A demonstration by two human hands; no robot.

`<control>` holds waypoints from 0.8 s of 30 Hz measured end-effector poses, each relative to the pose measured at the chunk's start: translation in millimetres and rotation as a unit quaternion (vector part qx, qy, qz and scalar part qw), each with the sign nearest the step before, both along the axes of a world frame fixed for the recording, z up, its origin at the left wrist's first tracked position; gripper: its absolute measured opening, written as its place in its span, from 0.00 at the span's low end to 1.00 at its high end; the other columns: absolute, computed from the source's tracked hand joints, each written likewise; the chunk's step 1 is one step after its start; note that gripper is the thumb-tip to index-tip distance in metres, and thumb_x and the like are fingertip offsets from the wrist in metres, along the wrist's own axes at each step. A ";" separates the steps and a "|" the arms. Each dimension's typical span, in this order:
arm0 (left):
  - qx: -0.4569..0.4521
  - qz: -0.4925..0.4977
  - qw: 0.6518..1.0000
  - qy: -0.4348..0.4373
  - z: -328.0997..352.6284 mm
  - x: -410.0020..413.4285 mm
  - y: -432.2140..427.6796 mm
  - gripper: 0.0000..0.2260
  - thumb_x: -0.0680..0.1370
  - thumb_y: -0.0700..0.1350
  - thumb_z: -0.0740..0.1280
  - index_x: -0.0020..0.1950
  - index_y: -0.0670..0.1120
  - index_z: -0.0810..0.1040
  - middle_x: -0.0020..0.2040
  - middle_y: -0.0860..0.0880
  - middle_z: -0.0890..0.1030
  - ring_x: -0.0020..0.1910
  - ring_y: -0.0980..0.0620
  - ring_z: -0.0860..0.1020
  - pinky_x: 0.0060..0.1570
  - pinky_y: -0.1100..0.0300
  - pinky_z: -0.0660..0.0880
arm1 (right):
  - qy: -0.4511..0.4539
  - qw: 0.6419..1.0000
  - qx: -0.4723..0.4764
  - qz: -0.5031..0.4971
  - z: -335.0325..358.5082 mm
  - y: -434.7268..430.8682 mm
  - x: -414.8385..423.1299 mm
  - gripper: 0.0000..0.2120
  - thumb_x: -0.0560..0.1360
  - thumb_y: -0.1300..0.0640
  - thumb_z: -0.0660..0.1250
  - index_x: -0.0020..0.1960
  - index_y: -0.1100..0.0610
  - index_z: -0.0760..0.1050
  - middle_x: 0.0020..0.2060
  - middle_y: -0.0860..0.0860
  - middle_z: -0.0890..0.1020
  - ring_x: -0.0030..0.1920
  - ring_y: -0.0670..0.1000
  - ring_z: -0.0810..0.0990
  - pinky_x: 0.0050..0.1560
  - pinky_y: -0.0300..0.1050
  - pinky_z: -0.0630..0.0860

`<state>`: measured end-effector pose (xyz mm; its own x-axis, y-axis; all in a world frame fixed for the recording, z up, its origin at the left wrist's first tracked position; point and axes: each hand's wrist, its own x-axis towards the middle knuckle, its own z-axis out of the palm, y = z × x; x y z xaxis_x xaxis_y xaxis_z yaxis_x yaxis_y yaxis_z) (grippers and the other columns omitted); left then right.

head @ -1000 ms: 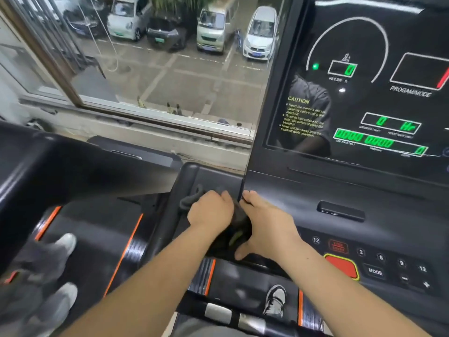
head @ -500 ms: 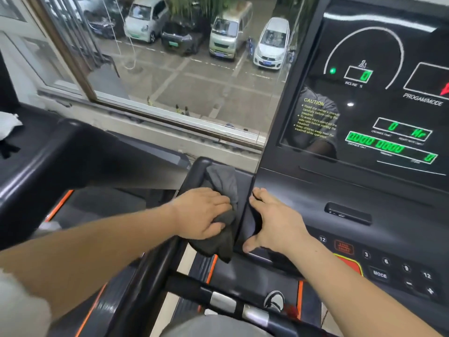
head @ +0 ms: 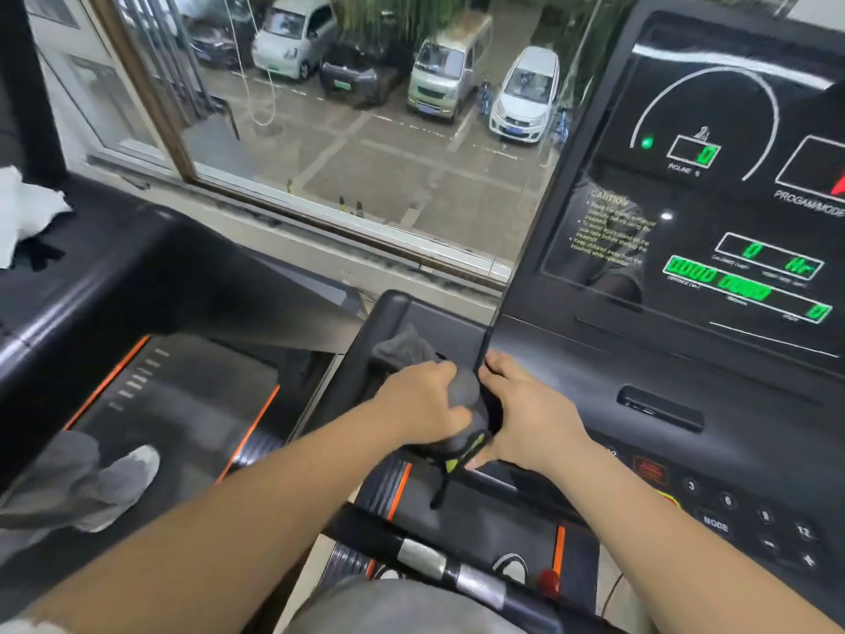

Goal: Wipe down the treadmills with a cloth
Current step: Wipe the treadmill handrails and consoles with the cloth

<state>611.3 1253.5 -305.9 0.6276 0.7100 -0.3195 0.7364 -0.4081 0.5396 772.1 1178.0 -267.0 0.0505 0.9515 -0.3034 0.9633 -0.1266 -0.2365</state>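
Head view: left hand [head: 423, 400] grips a bunched dark grey cloth [head: 466, 400] against the recess between the black left handrail [head: 388, 322] and the black treadmill console [head: 594, 382]. Right hand [head: 526, 414] lies flat, fingers extended, bracing the console's edge. Progress, as judged: mid-task, one corner under the cloth; the glossy display [head: 708, 212], keypad [head: 731, 510] and neighbouring treadmill [head: 183, 395] probably remain. Whether the recess is a holder, or holds anything, cannot be told.
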 end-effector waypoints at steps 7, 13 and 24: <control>0.257 -0.296 0.918 0.062 -5.1 -76.7 47.5 0.25 0.72 0.57 0.59 0.67 0.53 0.75 0.63 0.53 0.80 0.65 0.53 0.77 0.78 0.42 0.55 | 0.002 1.000 -0.018 -0.013 3.2 1.2 -2.0 0.63 0.57 0.33 0.81 0.83 0.48 0.55 0.81 0.35 0.49 0.80 0.39 0.50 0.72 0.42 0.65; 0.208 0.055 0.975 0.055 -16.8 11.5 -12.6 0.19 0.77 0.55 0.54 0.48 0.43 0.77 0.43 0.43 0.82 0.44 0.39 0.81 0.42 0.51 0.71 | 0.004 1.000 -0.017 -0.004 3.3 0.4 -4.2 0.63 0.56 0.31 0.81 0.83 0.48 0.56 0.81 0.37 0.49 0.80 0.39 0.50 0.72 0.40 0.64; -0.267 0.448 0.810 -0.267 39.5 -52.0 25.6 0.13 0.73 0.49 0.66 0.52 0.45 0.84 0.44 0.41 0.85 0.41 0.42 0.84 0.34 0.54 0.79 | 0.001 0.999 -0.032 -0.012 12.9 1.6 -3.6 0.61 0.57 0.32 0.81 0.82 0.46 0.56 0.80 0.34 0.48 0.80 0.40 0.53 0.68 0.45 0.71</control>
